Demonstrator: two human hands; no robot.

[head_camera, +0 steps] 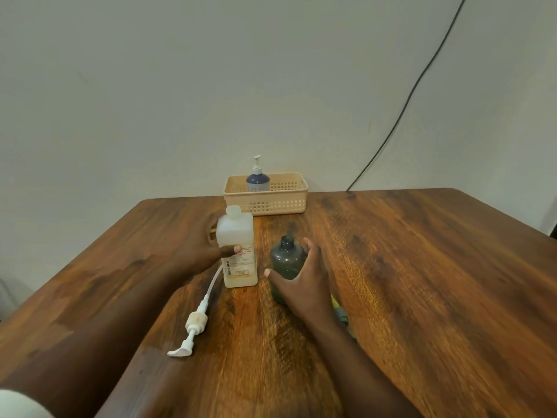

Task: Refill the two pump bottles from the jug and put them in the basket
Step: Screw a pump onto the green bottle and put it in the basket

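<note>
My left hand (pixel 208 251) is wrapped round the upper body of the jug (pixel 238 251), thumb across the front and fingers behind, which looks like a grip for lifting and tipping. The jug stands upright on the table (pixel 422 267) with its neck uncapped, and what liquid it holds I can't judge through the cloudy plastic. My right hand (pixel 301 282) cups the dark bottle (pixel 284 262) from the near right side, thumb on one flank and fingers curled round the other, I'd say to keep it from sliding or tipping while liquid goes in. That bottle is upright just right of the jug, apart from it, with its neck open. A white pump (pixel 194 322) lies on its side near the jug's left, tube pointing toward the jug base, parked out of the pouring path. Something yellow-grey shows behind my right wrist; too hidden to name. The basket (pixel 280 203) sits at the far edge against the wall, and a blue bottle (pixel 258 181) with its pump on already stands in its left part, so I judge one bottle finished and this one awaiting its fill.
</note>
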